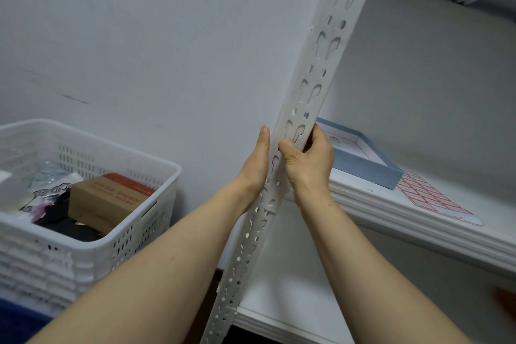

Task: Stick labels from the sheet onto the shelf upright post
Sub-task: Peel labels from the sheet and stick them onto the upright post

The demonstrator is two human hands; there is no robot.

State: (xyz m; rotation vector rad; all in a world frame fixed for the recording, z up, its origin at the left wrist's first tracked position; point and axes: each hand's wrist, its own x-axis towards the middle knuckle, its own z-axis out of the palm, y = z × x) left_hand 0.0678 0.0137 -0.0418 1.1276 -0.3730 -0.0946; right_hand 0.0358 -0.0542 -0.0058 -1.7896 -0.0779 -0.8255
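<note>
The white perforated shelf upright post [315, 84] runs slanted from the bottom middle to the top right. My left hand [258, 159] lies flat with straight fingers against the post's left face. My right hand [305, 160] grips the post from the right, thumb on its front face and fingers curled behind the edge. A label sheet [431, 198] with red-bordered stickers lies on the white shelf [418, 226] at the right, apart from both hands. I cannot make out a label on the post under my hands.
A blue shallow box [365, 159] sits on the shelf behind the post. A white plastic basket [117, 232] with a brown carton [106, 198] and bags stands at the left. A lower shelf board [279, 310] lies below. The wall behind is plain white.
</note>
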